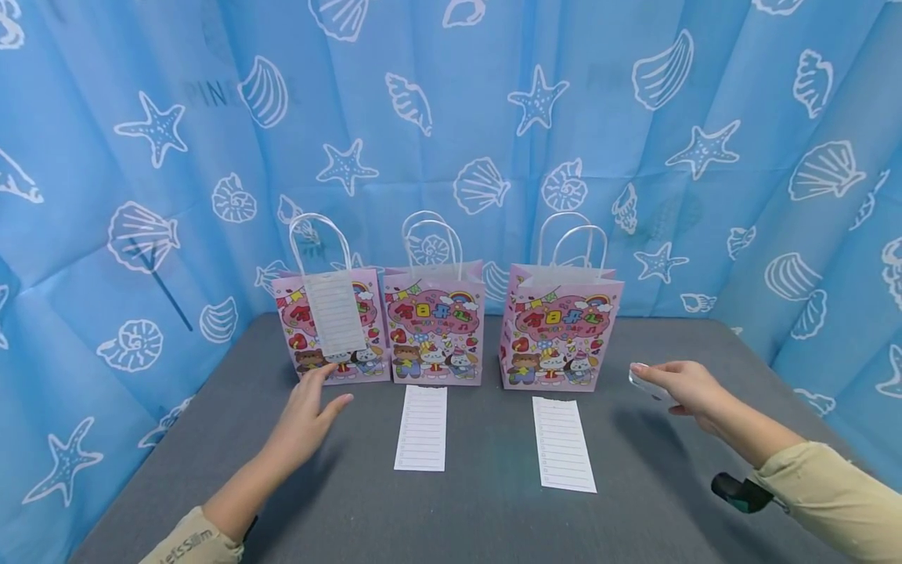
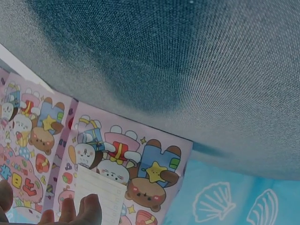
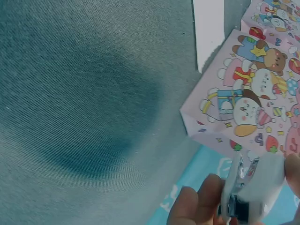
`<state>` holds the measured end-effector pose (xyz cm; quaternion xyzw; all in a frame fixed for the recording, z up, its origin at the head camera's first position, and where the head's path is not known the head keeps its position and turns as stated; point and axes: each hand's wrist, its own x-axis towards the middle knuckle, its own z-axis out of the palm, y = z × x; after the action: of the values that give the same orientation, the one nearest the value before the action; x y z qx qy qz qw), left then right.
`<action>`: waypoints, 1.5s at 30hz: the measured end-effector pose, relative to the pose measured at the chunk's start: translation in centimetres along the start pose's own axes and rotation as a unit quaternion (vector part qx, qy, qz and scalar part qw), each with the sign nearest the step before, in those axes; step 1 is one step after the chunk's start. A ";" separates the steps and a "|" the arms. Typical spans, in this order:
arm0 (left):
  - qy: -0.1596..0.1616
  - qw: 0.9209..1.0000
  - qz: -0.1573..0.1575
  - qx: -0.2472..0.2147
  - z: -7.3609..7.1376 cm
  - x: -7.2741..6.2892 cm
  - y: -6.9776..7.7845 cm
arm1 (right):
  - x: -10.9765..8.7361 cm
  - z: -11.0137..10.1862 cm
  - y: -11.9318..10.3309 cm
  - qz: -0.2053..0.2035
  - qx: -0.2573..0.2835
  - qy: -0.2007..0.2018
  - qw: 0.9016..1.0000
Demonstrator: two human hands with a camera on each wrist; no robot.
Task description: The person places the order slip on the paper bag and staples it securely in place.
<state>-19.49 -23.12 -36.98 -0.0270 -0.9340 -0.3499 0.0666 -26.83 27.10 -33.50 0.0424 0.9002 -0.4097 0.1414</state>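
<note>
My right hand (image 1: 687, 389) pinches a small white stapler (image 3: 262, 190) between thumb and fingers, held up over the table to the right of the right-hand bag. My left hand (image 1: 301, 419) reaches toward the left pink gift bag (image 1: 377, 345) with relaxed fingers, holding nothing. Its fingertips are close to the lower edge of a lined paper list (image 1: 337, 313) that hangs down the front of that bag from near the top. The middle bag (image 1: 434, 345) and the right bag (image 1: 560, 348) stand upright with white handles raised. In front of them lie two more lists, one centre (image 1: 421, 429) and one right (image 1: 564, 444).
A grey cloth-covered table (image 1: 479, 517) carries everything. Behind the bags hangs a blue curtain (image 1: 458, 102) printed with white shells and starfish. A dark device (image 1: 741, 493) sits at the right wrist.
</note>
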 end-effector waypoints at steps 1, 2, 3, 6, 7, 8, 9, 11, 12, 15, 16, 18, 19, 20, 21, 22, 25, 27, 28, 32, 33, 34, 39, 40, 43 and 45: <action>0.000 1.000 0.000 0.000 0.0 0.0 0.0 | 0.1 0.0 0.2 0.004 0.002 -0.005 1.000; -0.001 1.000 0.001 0.002 0.1 0.0 0.1 | 0.2 0.1 0.4 0.010 0.008 -0.009 1.000; 0.000 1.000 0.002 0.002 0.2 -0.1 0.1 | 0.3 0.2 0.6 0.016 0.013 -0.012 1.000; 0.001 1.000 0.009 0.005 0.3 -0.1 0.2 | 0.6 0.4 1.1 0.031 0.023 -0.019 0.999; 0.002 1.000 0.013 0.007 0.4 -0.1 0.2 | 0.6 0.4 1.3 0.037 0.028 -0.022 0.999; 0.004 1.000 0.018 0.010 0.4 -0.1 0.2 | 0.7 0.5 1.4 0.043 0.035 -0.024 0.998; 0.006 1.000 0.023 0.011 0.5 -0.1 0.1 | 0.8 0.6 1.6 0.048 0.038 -0.027 0.998; 0.010 0.999 0.032 0.014 0.6 0.0 0.1 | 0.9 0.8 1.9 0.057 0.046 -0.032 0.997; 0.011 0.999 0.034 0.014 0.7 0.0 0.1 | 1.0 1.0 2.0 0.060 0.050 -0.035 0.996; 0.010 0.999 0.034 0.015 0.9 0.0 0.1 | 1.2 1.4 2.4 0.066 0.052 -0.042 0.996; 0.007 0.999 0.033 0.015 1.0 0.0 0.1 | 1.3 1.6 2.5 0.069 0.053 -0.042 0.995; 0.002 0.999 0.029 0.016 1.1 -0.1 0.2 | 1.4 1.8 2.7 0.074 0.056 -0.044 0.995; 0.001 0.999 0.028 0.018 1.2 -0.1 0.1 | 1.4 1.9 2.7 0.076 0.056 -0.044 0.995; 0.000 0.999 0.029 0.018 1.3 -0.1 0.1 | 1.4 2.0 2.8 0.079 0.060 -0.044 0.994; 0.001 0.999 0.030 0.020 1.3 -0.1 0.1 | 1.4 2.0 2.8 0.083 0.063 -0.044 0.994; 0.001 0.999 0.030 0.021 1.4 -0.1 0.1 | 1.5 2.1 2.8 0.087 0.065 -0.043 0.993; 0.003 0.999 0.033 0.026 1.6 -0.1 0.1 | 1.5 2.4 2.9 0.094 0.064 -0.044 0.993; 0.005 0.999 0.035 0.030 1.8 -0.1 0.1 | 1.6 2.5 2.9 0.098 0.057 -0.044 0.993; 0.005 0.999 0.036 0.032 1.8 -0.1 0.1 | 1.6 2.5 3.0 0.100 0.053 -0.044 0.993; 0.007 0.999 0.040 0.036 2.1 -0.2 0.1 | 1.7 2.6 3.2 0.111 0.043 -0.040 0.992; 0.007 0.998 0.042 0.035 2.1 -0.2 0.1 | 1.8 2.6 3.3 0.113 0.043 -0.039 0.992; 0.006 0.998 0.043 0.035 2.2 -0.2 0.0 | 1.9 2.7 3.4 0.114 0.045 -0.037 0.992; 0.000 0.998 0.044 0.033 2.3 -0.2 0.0 | 2.1 2.7 3.6 0.119 0.055 -0.029 0.991; 0.000 0.999 0.043 0.033 2.4 -0.2 0.0 | 2.1 2.7 3.6 0.119 0.055 -0.027 0.991; -0.001 0.999 0.041 0.035 2.4 -0.3 0.0 | 2.1 2.8 3.6 0.116 0.054 -0.023 0.992; -0.003 0.999 0.038 0.036 2.5 -0.3 0.1 | 2.1 2.9 3.6 0.113 0.048 -0.020 0.992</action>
<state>-19.48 -21.43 -38.84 -0.0614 -0.9445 -0.3131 0.0782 -27.52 27.23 -38.50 0.1419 0.8660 -0.4343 0.2029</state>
